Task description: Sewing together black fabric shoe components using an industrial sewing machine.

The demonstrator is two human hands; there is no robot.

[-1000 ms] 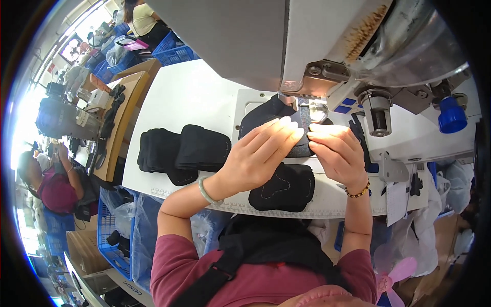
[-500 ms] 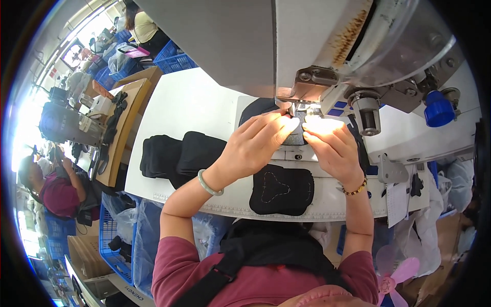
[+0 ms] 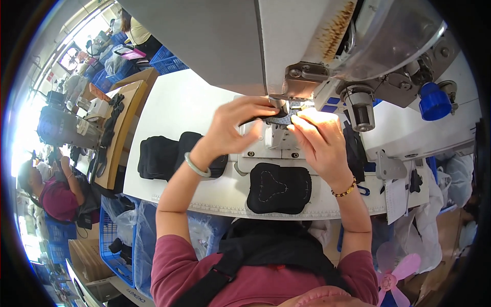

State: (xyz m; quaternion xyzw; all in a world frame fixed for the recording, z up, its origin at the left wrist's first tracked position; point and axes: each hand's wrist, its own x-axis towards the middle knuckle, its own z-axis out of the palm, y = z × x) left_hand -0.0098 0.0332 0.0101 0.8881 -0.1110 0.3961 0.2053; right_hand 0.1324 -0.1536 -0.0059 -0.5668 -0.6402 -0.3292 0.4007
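A small fabric piece (image 3: 280, 119), black with a grey face, lies bent at the needle area of a sewing machine (image 3: 302, 77). My right hand (image 3: 323, 138) pinches its right end between thumb and fingertips, under the machine's bright lamp. Stretched over the left end are the fingers of my left hand (image 3: 232, 128); its thumb stands apart below, a little blurred. Nearer me on the white table lies a black rounded fabric panel (image 3: 279, 189) with pale stitched or chalked outlines. The needle itself is hard to make out.
Black fabric stacks (image 3: 158, 157) sit left of my left forearm. A ruler strip (image 3: 230, 210) runs along the table's front edge. Blue crates (image 3: 116, 240) stand at the lower left, a pink fan (image 3: 391, 279) at the lower right. A co-worker (image 3: 59, 192) sits far left.
The fabric piece has lifted and tilted off the machine bed, baring the metal plate below. My left hand has shifted left, its thumb spreading from the fingers. My right hand keeps its pinch.
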